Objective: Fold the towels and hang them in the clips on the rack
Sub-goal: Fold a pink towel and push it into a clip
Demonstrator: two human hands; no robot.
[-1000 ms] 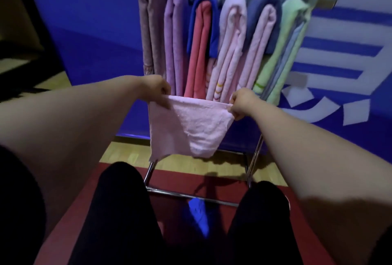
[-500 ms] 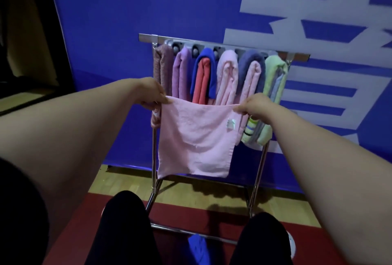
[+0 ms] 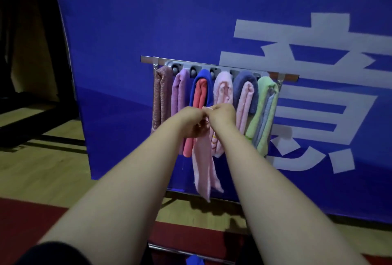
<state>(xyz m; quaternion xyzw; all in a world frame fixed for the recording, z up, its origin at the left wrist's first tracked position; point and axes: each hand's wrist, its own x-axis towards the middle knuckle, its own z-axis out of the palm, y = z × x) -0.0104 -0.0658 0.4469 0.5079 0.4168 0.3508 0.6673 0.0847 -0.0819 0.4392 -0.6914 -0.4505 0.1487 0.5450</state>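
- My left hand [image 3: 192, 121] and right hand [image 3: 222, 116] meet, arms straight out.
- Both pinch my pink towel [image 3: 202, 165], hanging toward 6 o'clock.
- The rack [image 3: 218, 67] is at 12 o'clock.

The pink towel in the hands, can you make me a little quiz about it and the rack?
1. True or false: the pink towel is spread out flat between the hands.
2. Which hands pinch its top? A) left hand only B) left hand and right hand C) neither
3. Fill in: the towel at the rack's far right end is light ____.

Key: 1 false, it hangs folded and narrow; 2 B; 3 green.
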